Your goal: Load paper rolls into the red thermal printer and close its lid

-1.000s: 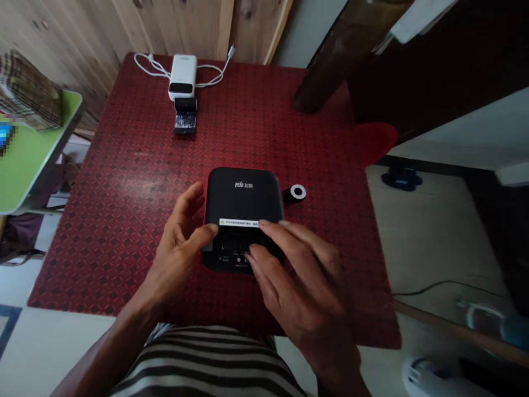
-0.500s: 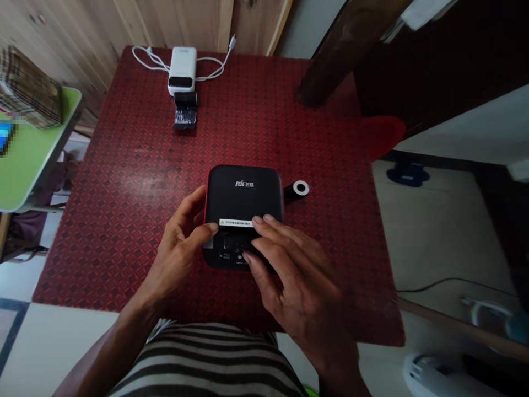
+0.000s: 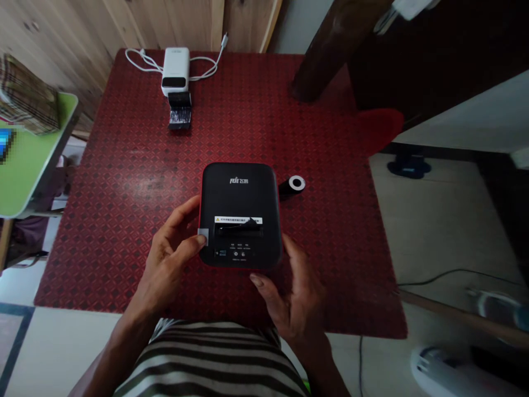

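The left hand (image 3: 169, 259) pinches a small grey tab (image 3: 202, 237) at the left edge of a black receipt printer (image 3: 237, 193), while the loosely open right hand (image 3: 289, 298) curves around the printer's near right corner.

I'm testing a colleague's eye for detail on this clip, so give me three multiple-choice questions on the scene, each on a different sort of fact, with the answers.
1. Where is the small black roll with a white core relative to the black rounded-square printer?
A. On its top face
B. To its right, on the red patterned table mat
C. In front of it, at the mat's near edge

2. How many round buttons show near the printer's front edge?
A. One
B. Two
C. Four

3. How is the right hand placed?
A. Gripping the roll
B. Lying flat on the printer's top
C. Curled at the printer's near edge

Answers:
1. B: the roll lies clear of the printer's right side.
2. B: two sit side by side.
3. C: the hand is below the front edge, leaving the top uncovered.
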Action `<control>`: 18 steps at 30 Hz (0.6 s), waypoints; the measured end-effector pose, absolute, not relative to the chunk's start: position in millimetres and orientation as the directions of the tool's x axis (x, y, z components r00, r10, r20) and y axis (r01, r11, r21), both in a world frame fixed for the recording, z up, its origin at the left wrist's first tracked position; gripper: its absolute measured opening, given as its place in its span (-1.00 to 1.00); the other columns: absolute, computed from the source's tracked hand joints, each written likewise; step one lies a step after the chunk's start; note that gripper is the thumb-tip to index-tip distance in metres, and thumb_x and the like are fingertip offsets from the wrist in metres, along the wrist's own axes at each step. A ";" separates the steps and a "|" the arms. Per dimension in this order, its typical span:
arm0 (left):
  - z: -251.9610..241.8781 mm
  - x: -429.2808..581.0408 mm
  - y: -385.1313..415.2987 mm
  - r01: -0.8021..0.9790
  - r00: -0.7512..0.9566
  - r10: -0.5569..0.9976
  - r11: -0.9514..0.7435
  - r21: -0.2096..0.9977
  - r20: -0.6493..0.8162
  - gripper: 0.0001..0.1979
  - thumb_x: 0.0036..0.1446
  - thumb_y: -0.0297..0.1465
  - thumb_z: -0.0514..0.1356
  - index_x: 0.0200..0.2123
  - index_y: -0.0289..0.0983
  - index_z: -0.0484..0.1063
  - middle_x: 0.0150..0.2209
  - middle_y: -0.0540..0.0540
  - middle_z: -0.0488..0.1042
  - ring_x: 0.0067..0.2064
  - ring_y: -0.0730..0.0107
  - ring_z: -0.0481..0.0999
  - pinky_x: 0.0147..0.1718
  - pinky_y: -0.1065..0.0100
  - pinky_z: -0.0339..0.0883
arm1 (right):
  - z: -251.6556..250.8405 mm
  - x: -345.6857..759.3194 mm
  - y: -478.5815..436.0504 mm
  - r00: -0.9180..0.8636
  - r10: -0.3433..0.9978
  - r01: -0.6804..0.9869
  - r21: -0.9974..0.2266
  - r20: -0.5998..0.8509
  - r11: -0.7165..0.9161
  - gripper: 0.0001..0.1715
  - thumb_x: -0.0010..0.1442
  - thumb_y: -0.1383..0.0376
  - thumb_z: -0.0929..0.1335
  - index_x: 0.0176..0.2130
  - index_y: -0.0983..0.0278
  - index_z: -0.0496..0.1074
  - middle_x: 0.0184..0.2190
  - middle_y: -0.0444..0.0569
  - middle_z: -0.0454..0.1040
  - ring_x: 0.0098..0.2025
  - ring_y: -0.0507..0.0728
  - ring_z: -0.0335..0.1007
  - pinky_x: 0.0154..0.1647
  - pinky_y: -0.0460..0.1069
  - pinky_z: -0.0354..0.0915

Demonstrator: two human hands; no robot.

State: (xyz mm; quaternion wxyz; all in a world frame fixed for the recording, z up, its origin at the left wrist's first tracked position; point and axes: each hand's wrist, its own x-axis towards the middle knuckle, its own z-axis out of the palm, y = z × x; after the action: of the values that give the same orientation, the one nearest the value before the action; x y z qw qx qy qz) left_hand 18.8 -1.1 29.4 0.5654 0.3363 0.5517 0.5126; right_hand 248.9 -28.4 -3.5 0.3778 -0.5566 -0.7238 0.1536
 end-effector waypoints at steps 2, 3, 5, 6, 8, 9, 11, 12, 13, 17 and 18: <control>29.5 20.2 -1.0 -0.204 -0.143 0.949 0.250 0.946 -0.282 -0.43 0.31 -0.26 0.48 0.37 0.01 0.63 0.43 -0.09 0.61 0.45 -0.13 0.60 0.35 -0.06 0.58 | -11.4 245.2 -31.4 -0.086 0.923 0.692 -0.644 0.376 0.326 -0.18 0.56 0.06 0.44 0.61 0.18 0.24 0.29 0.26 0.70 0.20 0.42 0.78 0.10 0.29 0.75; 29.6 21.0 -1.2 -0.205 -0.149 0.946 0.254 0.945 -0.286 -0.42 0.31 -0.26 0.47 0.38 0.01 0.63 0.44 -0.09 0.61 0.45 -0.13 0.59 0.38 -0.08 0.56 | -13.8 243.4 -32.0 -0.074 0.922 0.694 -0.644 0.381 0.322 -0.18 0.55 0.09 0.46 0.61 0.16 0.24 0.29 0.25 0.71 0.20 0.42 0.78 0.10 0.29 0.75; 30.3 22.3 -1.8 -0.206 -0.162 0.942 0.259 0.943 -0.294 -0.42 0.31 -0.26 0.47 0.38 0.00 0.62 0.44 -0.10 0.61 0.47 -0.13 0.57 0.44 -0.12 0.50 | -15.6 240.7 -32.0 -0.055 0.919 0.694 -0.647 0.389 0.316 -0.19 0.54 0.12 0.47 0.61 0.14 0.25 0.28 0.23 0.72 0.19 0.41 0.79 0.10 0.28 0.76; 30.9 22.9 -1.9 -0.206 -0.168 0.940 0.262 0.943 -0.298 -0.42 0.31 -0.26 0.46 0.39 0.00 0.62 0.44 -0.10 0.61 0.48 -0.13 0.56 0.47 -0.14 0.47 | -15.5 239.9 -31.7 -0.054 0.920 0.692 -0.650 0.389 0.315 -0.20 0.55 0.11 0.47 0.60 0.14 0.25 0.27 0.23 0.72 0.17 0.40 0.79 0.09 0.28 0.76; 32.5 23.9 -1.8 -0.203 -0.178 0.934 0.274 0.940 -0.311 -0.42 0.31 -0.27 0.45 0.38 0.00 0.63 0.43 -0.10 0.62 0.49 -0.13 0.55 0.49 -0.15 0.44 | -14.3 239.0 -31.1 -0.061 0.923 0.688 -0.654 0.380 0.315 -0.21 0.57 0.10 0.45 0.61 0.14 0.24 0.27 0.23 0.72 0.17 0.39 0.80 0.09 0.27 0.76; 33.5 24.4 -1.4 -0.203 -0.182 0.930 0.282 0.938 -0.319 -0.42 0.30 -0.28 0.45 0.37 0.00 0.63 0.42 -0.10 0.62 0.48 -0.14 0.56 0.48 -0.15 0.45 | -13.8 238.8 -30.9 -0.063 0.924 0.688 -0.654 0.378 0.314 -0.21 0.58 0.10 0.44 0.61 0.14 0.23 0.27 0.24 0.71 0.18 0.39 0.79 0.09 0.27 0.76; 35.2 25.4 -0.5 -0.204 -0.192 0.923 0.295 0.933 -0.334 -0.42 0.28 -0.30 0.44 0.36 -0.01 0.64 0.41 -0.10 0.64 0.46 -0.14 0.58 0.45 -0.14 0.48 | -13.9 238.4 -31.1 -0.059 0.921 0.691 -0.650 0.385 0.316 -0.22 0.60 0.10 0.43 0.62 0.16 0.21 0.28 0.26 0.71 0.20 0.39 0.78 0.10 0.27 0.76; 35.9 25.9 0.0 -0.205 -0.197 0.920 0.299 0.932 -0.339 -0.41 0.27 -0.31 0.44 0.36 -0.02 0.64 0.40 -0.10 0.64 0.45 -0.14 0.59 0.44 -0.14 0.50 | -14.4 238.1 -31.3 -0.055 0.917 0.692 -0.648 0.394 0.319 -0.22 0.60 0.09 0.43 0.62 0.17 0.22 0.28 0.27 0.71 0.20 0.39 0.78 0.10 0.26 0.76; 36.3 26.5 0.5 -0.205 -0.200 0.917 0.304 0.930 -0.344 -0.40 0.26 -0.32 0.44 0.37 -0.03 0.64 0.40 -0.10 0.64 0.44 -0.14 0.60 0.43 -0.14 0.50 | -15.3 237.8 -31.5 -0.048 0.914 0.692 -0.646 0.403 0.322 -0.23 0.60 0.08 0.43 0.61 0.18 0.23 0.28 0.27 0.71 0.20 0.39 0.78 0.10 0.26 0.76; 35.9 29.0 1.7 -0.207 -0.219 0.917 0.289 0.935 -0.332 -0.41 0.25 -0.33 0.42 0.35 -0.04 0.64 0.39 -0.10 0.65 0.43 -0.12 0.61 0.40 -0.11 0.54 | -18.5 237.1 -31.9 -0.037 0.904 0.684 -0.649 0.427 0.334 -0.24 0.61 0.04 0.43 0.59 0.21 0.26 0.25 0.28 0.72 0.20 0.37 0.79 0.10 0.24 0.76; 35.6 29.5 1.8 -0.203 -0.221 0.920 0.280 0.938 -0.322 -0.42 0.26 -0.34 0.41 0.35 -0.04 0.64 0.40 -0.10 0.64 0.43 -0.11 0.61 0.38 -0.10 0.55 | -18.9 236.9 -31.8 -0.040 0.903 0.684 -0.647 0.427 0.336 -0.24 0.61 0.04 0.42 0.59 0.20 0.26 0.25 0.28 0.72 0.20 0.37 0.79 0.10 0.24 0.76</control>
State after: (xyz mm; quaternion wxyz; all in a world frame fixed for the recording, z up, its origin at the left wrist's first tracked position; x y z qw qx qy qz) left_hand 29.5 1.8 35.6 0.5439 0.3058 0.5865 0.5164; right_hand 236.9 -31.8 -18.9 0.4078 -0.5602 -0.7084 0.1345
